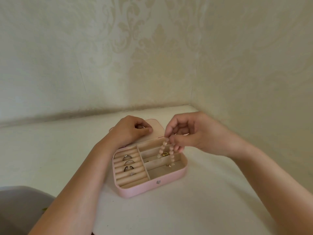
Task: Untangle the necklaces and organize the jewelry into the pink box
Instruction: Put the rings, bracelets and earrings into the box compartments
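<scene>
So the left hand (130, 131) is parked on the flipped-open lid (156, 128) of the pink faux-leather jewelry box with the beige velvet lining (144, 189). Its fingers are curled into a loose fist with the thumb lying on the lid's lining, and honestly I can't tell if anything is tucked inside. Just below that hand's wrist are the ring rolls, holding four silver rings (128, 165) slotted in a neat column. Moving right, a strand of pale pink round beads (161, 150) hangs over the box's divided compartments, right under the right hand's fingertips. Its low end dips in near some small gold pieces (165, 154), though whether the beads touch the lining I can't say. The right hand (191, 133) has the strand pinched up top between thumb and forefinger, with the other fingers loosely curled beside it. My read is that the rings are done and this is the putting-away step for the beads. The next move looks like lowering the strand slowly so it coils into one compartment. The empty one nearest the wrist seems the safest bet, because dropping it on the gold bits could start a fresh tangle.
</scene>
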`<state>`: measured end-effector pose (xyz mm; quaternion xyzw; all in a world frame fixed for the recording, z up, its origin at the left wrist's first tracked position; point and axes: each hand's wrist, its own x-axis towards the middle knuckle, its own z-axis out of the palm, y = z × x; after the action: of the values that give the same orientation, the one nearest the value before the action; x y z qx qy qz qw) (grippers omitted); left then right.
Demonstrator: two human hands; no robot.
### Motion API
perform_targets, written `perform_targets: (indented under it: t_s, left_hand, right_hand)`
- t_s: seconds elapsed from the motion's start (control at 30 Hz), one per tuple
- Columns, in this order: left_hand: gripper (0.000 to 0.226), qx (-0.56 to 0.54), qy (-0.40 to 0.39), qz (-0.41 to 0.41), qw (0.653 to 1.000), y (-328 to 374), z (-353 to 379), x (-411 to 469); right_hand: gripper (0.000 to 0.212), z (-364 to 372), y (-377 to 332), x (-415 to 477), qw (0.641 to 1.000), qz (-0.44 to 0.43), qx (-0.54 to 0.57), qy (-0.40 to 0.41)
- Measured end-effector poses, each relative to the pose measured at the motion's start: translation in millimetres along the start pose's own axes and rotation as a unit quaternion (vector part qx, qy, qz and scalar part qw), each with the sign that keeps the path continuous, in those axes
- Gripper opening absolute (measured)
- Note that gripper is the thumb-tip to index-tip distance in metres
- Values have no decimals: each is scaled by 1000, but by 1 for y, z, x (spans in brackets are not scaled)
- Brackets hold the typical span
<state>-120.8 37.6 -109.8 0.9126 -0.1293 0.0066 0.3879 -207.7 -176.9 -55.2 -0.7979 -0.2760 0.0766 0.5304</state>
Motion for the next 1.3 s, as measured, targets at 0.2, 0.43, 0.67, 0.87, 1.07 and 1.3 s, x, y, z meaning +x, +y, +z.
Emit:
perform_targets:
  t_s: [0.2,0.43,0.67,0.87,1.07,1.3]
  left_hand:
    - [36,12,4,11,1000,-3,0,1]
    - [7,13,34,23,999,-7,0,3]
    - [6,1,71,35,997,-5,0,1]
    - [11,50,213,-57,974,-20,-10,6]
    - [42,102,135,-225,959,-41,-22,9]
    - [28,70,110,-166,977,-28,-18,5]
  right_hand:
    - [9,23,2,-1,996,41,-50,-53]
    - [7,-4,3,-2,956,47,-290,15]
    - [9,-72,58,-4,886,202,-401,113]
    - [15,-74,69,-2,904,217,-355,97]
    - [18,-65,68,1,932,181,-309,47]
    - [12,-56,71,6,931,173,-321,30]
